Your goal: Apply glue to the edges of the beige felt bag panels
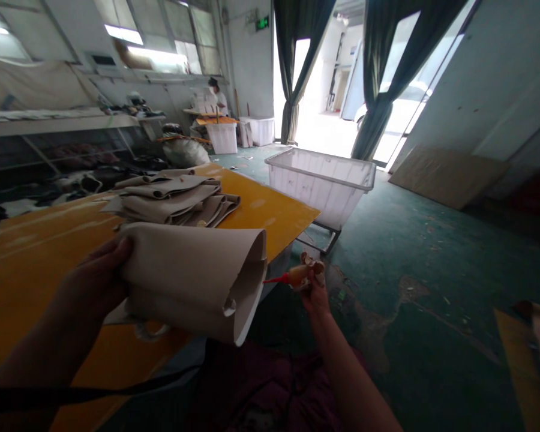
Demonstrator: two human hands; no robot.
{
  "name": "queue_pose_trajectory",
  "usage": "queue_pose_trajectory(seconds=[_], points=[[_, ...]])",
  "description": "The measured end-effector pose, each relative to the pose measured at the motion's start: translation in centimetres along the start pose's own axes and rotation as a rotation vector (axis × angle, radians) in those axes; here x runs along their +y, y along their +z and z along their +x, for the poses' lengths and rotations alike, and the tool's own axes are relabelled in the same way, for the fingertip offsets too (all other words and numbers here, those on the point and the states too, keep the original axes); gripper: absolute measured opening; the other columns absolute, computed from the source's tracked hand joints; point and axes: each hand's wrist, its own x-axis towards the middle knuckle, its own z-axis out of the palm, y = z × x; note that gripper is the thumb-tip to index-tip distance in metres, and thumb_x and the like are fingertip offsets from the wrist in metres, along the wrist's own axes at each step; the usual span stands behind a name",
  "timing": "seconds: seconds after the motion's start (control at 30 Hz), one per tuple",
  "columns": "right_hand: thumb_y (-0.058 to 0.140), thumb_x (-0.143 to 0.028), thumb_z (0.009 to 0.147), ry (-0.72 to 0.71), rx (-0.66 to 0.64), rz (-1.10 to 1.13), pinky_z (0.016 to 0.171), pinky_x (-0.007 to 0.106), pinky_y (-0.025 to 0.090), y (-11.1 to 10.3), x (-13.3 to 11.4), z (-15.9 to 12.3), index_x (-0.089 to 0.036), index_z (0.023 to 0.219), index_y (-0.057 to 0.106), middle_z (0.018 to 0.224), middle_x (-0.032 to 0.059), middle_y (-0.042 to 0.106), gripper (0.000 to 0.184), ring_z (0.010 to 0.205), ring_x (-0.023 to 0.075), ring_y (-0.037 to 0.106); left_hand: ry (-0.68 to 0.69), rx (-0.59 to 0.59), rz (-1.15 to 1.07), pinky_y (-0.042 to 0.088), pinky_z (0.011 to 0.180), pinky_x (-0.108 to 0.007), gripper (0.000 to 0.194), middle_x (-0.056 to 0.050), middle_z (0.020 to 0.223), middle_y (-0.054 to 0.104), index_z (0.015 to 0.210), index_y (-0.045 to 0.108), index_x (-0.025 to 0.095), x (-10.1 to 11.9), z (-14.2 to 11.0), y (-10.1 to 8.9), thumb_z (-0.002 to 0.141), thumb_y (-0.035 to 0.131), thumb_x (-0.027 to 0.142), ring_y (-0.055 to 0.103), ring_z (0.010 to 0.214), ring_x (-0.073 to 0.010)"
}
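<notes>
My left hand (96, 273) is closed on a beige folded leather-like piece (193, 279), holding it up over the near edge of the yellow table (40, 252). Its open curled end faces right. My right hand (312, 282) is closed around a small squeeze bottle with a red pointed nozzle (285, 278). The nozzle tip points left at the open end of the piece, a short gap away. A stack of similar beige pieces (173, 201) lies further back on the table.
A clear plastic bin on a wheeled frame (321, 183) stands past the table's right end. White bins (222, 137) and a person at a bench are far back. Green floor stretches right; boards lean on the right wall (445, 174).
</notes>
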Motion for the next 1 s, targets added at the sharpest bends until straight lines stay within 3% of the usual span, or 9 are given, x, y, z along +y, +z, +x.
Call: queue_pose_trajectory(seconds=[0.23, 0.37, 0.5, 0.6, 0.73, 1.0], points=[[0.100, -0.034, 0.047, -0.011, -0.019, -0.017, 0.069, 0.031, 0.066, -1.4, 0.9, 0.2, -0.022, 0.103, 0.070, 0.098, -0.0022, 0.077, 0.064, 0.082, 0.0181, 0.074, 0.046, -0.009, -0.014, 0.056, 0.049, -0.017, 0.042, -0.004, 0.078, 0.074, 0.090, 0.076, 0.012, -0.2, -0.7, 0.0, 0.050, 0.087, 0.021, 0.064, 0.059, -0.0139], [0.099, -0.036, 0.055, -0.021, -0.061, -0.061, 0.069, 0.030, 0.066, -2.3, 1.1, -0.5, -0.022, 0.100, 0.069, 0.096, -0.0018, 0.077, 0.056, 0.081, 0.0178, 0.075, 0.035, -0.032, -0.031, 0.058, 0.049, -0.018, 0.034, -0.003, 0.075, 0.074, 0.084, 0.077, 0.015, -0.3, -0.9, -0.2, 0.053, 0.089, 0.021, 0.064, 0.058, -0.0137], [0.102, -0.040, 0.049, 0.038, -0.065, -0.042, 0.067, 0.029, 0.065, -2.4, 0.8, -2.4, -0.023, 0.101, 0.071, 0.095, -0.0031, 0.078, 0.063, 0.079, 0.0175, 0.075, 0.034, -0.033, -0.025, 0.056, 0.048, -0.016, 0.021, -0.002, 0.071, 0.072, 0.081, 0.076, 0.018, -0.5, -1.2, -0.2, 0.063, 0.086, 0.024, 0.062, 0.054, -0.0117], [0.104, -0.041, 0.043, 0.083, -0.064, -0.013, 0.068, 0.029, 0.065, -2.3, 0.4, -4.2, -0.024, 0.099, 0.073, 0.096, -0.0028, 0.078, 0.066, 0.079, 0.0179, 0.075, 0.022, -0.033, -0.074, 0.056, 0.047, -0.018, 0.029, -0.003, 0.072, 0.072, 0.083, 0.076, 0.013, -1.0, -0.9, -0.6, 0.057, 0.086, 0.018, 0.064, 0.055, -0.0135], [0.104, -0.042, 0.046, 0.095, -0.076, -0.006, 0.071, 0.029, 0.065, -2.6, 0.2, -6.1, -0.026, 0.101, 0.074, 0.101, -0.0023, 0.078, 0.064, 0.084, 0.0179, 0.075, 0.025, -0.020, -0.107, 0.057, 0.047, -0.019, 0.031, -0.005, 0.072, 0.072, 0.083, 0.075, 0.010, -1.4, -0.9, -1.2, 0.054, 0.084, 0.015, 0.063, 0.055, -0.0139], [0.103, -0.040, 0.046, 0.116, -0.040, 0.011, 0.070, 0.033, 0.066, -3.2, -0.2, -8.7, -0.025, 0.101, 0.074, 0.102, 0.0002, 0.077, 0.064, 0.085, 0.0211, 0.075, 0.012, 0.020, -0.117, 0.057, 0.049, -0.018, 0.030, -0.004, 0.073, 0.073, 0.082, 0.076, 0.010, -1.3, -3.0, -0.7, 0.053, 0.081, 0.014, 0.064, 0.058, -0.0136]])
